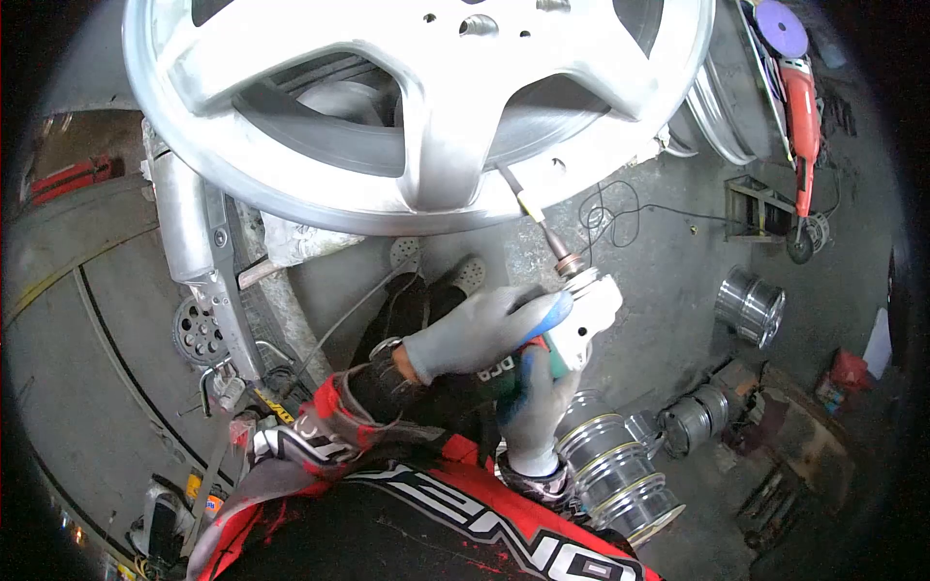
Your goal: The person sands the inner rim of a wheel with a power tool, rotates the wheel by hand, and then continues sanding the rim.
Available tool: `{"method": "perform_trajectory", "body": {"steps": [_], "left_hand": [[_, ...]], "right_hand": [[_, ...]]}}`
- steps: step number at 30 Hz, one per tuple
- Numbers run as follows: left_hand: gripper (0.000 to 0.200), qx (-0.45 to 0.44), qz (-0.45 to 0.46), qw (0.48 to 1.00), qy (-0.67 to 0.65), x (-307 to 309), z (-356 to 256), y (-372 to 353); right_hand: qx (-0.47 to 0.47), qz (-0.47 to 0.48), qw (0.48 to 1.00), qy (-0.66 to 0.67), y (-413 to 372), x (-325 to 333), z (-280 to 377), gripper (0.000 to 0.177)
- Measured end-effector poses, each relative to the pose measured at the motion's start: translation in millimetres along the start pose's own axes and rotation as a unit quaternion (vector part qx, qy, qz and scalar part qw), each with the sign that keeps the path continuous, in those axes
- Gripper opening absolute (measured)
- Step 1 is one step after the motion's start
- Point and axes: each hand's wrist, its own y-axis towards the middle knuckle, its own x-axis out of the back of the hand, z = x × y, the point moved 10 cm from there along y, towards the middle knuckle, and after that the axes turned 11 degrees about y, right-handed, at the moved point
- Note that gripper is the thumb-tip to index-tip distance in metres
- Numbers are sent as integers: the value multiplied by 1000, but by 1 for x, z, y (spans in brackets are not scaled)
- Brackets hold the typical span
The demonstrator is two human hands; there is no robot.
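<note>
The power tool (593, 320) is sitting below the large alloy wheel (441, 145), with its shaft (552, 242) pointing up and to the left. The narrow tip (509, 179) is overlying the wheel's lower rim, just right of the central spoke (441, 140); whether it is touching the metal cannot be told. The left hand (475, 334), gloved, is grasping the tool close behind its white head, fingers wrapping over the top. The right hand (538, 407), also gloved, is clasping the body below, its thumb side lying near the left hand. Both grips are closed on the tool.

Beneath the wheel, two perforated shoes (470, 274) are standing on the grey floor (659, 247). To the right, a looped cable (613, 218) is lying on the floor, and a red tool (802, 116) is carrying a purple disc (781, 29). Beyond the right hand, stacked wheels (610, 455) are resting near a separate wheel (751, 305).
</note>
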Motion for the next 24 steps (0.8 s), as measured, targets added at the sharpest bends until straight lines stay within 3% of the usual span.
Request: {"method": "perform_trajectory", "body": {"steps": [1, 2, 3, 5, 6, 7, 9, 11, 12, 13, 14, 16, 17, 18, 19, 23, 24], "left_hand": [[40, -1, 2, 1000, 0, -4, 10, 4], [39, -123, -67, 982, 127, 2, -3, 4], [37, -240, -136, 929, 249, 4, -26, -4], [32, -222, -136, 934, 246, 3, -22, -8], [30, -63, -68, 995, 45, 9, -6, 2], [29, 101, 4, 982, -158, -4, 14, 0], [29, 109, 8, 980, -164, -3, 9, -2], [29, 115, 13, 978, -171, -5, 14, -2], [29, -5, -31, 998, -46, 3, 1, 2], [31, -125, -76, 986, 79, 6, -15, 0], [31, -126, -77, 986, 77, 3, -8, -1], [43, -202, -146, 938, 241, 9, -25, -10], [43, -201, -146, 938, 241, 9, -26, -13], [39, -57, -67, 995, 46, 12, -13, -3], [35, 91, 16, 984, -151, -2, 5, -4], [38, 113, 15, 979, -171, -9, 21, 0], [42, -64, -68, 993, 65, 3, 3, 4]], "right_hand": [[29, -5, 1000, -10, 3, -4, 11, 74], [57, -9, 998, -21, 4, -5, 21, 74], [58, -10, 998, -23, 3, -5, 23, 74], [81, 2, 994, -78, 1, -9, 28, 75], [80, 2, 994, -78, 0, -9, 27, 75], [77, 21, 995, -54, -2, -12, 24, 75], [72, 40, 996, -29, -2, -15, 23, 76], [98, 38, 991, -83, 1, -14, 30, 76], [100, 38, 991, -84, 1, -17, 33, 76], [88, 23, 993, -71, 1, -18, 37, 76], [74, 8, 996, -58, 2, -17, 38, 76], [85, 15, 993, -81, 1, -15, 34, 76], [95, 19, 990, -102, 0, -14, 33, 75], [94, 19, 990, -102, -1, -13, 33, 75], [91, 33, 991, -90, -2, -15, 31, 74], [69, 46, 991, -107, 4, -19, 37, 73], [70, 45, 991, -107, 8, -17, 37, 73]]}}
